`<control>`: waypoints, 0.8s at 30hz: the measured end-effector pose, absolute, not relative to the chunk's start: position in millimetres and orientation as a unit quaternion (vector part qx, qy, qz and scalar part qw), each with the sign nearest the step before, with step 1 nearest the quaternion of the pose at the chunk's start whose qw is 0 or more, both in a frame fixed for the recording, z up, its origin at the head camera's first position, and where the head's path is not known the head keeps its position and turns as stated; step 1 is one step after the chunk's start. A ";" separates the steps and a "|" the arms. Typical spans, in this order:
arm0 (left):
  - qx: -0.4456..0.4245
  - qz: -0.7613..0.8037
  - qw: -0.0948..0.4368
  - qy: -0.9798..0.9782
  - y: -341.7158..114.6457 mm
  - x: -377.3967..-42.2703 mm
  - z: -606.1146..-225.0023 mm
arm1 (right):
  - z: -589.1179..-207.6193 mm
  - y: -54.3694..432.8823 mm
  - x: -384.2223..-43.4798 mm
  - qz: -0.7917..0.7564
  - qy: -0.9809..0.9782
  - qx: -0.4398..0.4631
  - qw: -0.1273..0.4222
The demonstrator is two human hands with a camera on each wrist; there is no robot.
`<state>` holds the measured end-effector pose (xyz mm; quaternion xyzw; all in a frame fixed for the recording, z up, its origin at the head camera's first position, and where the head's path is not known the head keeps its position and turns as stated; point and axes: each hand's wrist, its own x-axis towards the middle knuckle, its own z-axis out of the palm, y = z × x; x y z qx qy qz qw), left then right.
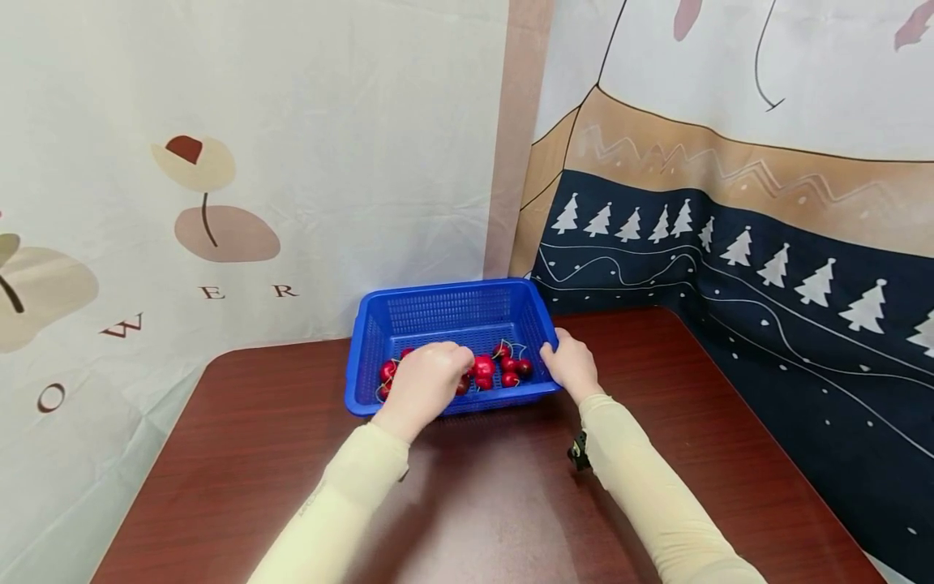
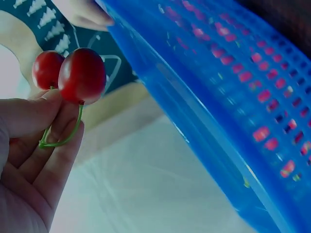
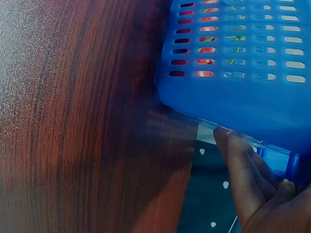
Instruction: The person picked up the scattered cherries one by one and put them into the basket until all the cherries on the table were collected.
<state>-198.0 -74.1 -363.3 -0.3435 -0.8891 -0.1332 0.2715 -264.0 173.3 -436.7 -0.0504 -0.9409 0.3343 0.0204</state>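
A blue plastic basket [image 1: 448,307] with slotted walls stands on the table, with red cherries [image 1: 484,367] lying along its near side. My left hand [image 1: 425,383] is over the near part of the basket. In the left wrist view it pinches a pair of cherries [image 2: 81,75] on joined green stems between thumb and fingers, above the basket's rim. With my right hand [image 1: 572,367] I grip the basket's right rim; in the right wrist view the fingers [image 3: 241,167] curl at that edge. In the head view, my left hand covers some of the cherries.
The brown wooden table [image 1: 496,519] has rounded far corners. Behind it hangs a pale cloth [image 1: 350,162] with printed flowers and letters. A dark cloth [image 1: 642,268] with white trees hangs along the right side. The basket's far side is close to the cloth.
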 end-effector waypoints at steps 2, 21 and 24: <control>-0.322 -0.133 0.260 -0.900 -79.7 -203.2 -361.2 | -436.8 173.3 -264.3 0.334 -0.941 -0.050 0.022; -0.206 -0.113 0.115 -0.965 -113.0 -238.8 -392.1 | -440.7 174.0 -266.7 0.329 -0.942 -0.051 0.028; -0.206 -0.103 0.100 -0.968 -113.9 -239.8 -394.9 | -440.8 174.3 -266.8 0.332 -0.942 -0.053 0.027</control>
